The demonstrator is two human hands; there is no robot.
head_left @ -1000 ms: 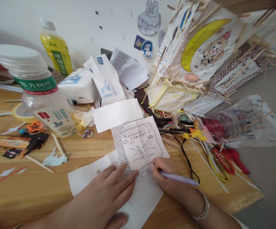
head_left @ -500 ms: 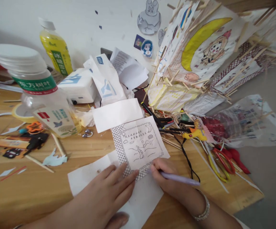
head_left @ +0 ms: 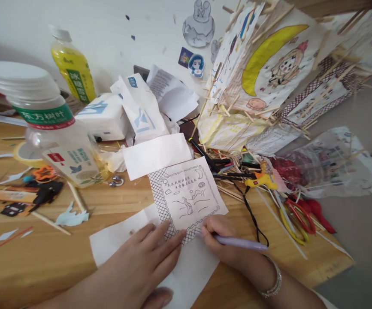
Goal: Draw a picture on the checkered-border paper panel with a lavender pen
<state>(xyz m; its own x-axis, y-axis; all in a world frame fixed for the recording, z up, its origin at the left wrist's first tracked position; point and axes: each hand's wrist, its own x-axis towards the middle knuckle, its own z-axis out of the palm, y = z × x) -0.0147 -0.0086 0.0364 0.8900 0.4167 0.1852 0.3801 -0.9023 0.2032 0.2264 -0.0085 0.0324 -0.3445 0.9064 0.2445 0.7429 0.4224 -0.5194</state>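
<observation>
A light purple pen (head_left: 240, 243) is gripped in my right hand (head_left: 219, 238), its tip at the lower edge of a small sheet with a drawing (head_left: 189, 197). That sheet carries a wavy frame, lines of writing, a crescent moon and a rabbit-like figure, with black crosshatching along its left and lower borders. My left hand (head_left: 150, 257) lies flat with fingers spread, fingertips on the sheet's lower left border. Beneath both is a larger white paper (head_left: 115, 238). Another blank white strip of paper (head_left: 156, 155) touches the drawing's upper edge.
Bottles (head_left: 57, 128) and tissue packs (head_left: 140, 107) stand at the back left. Stick-framed paper lanterns (head_left: 269, 64) rise at the back right. Scissors (head_left: 298, 219), a yellow glue gun (head_left: 263, 180) and a black cord lie right of the drawing. Paper scraps and sticks litter the left side.
The pen tip and right hand have barely shifted along the lower border. The whole view has moved slightly; my left hand stays in place on the sheet.
</observation>
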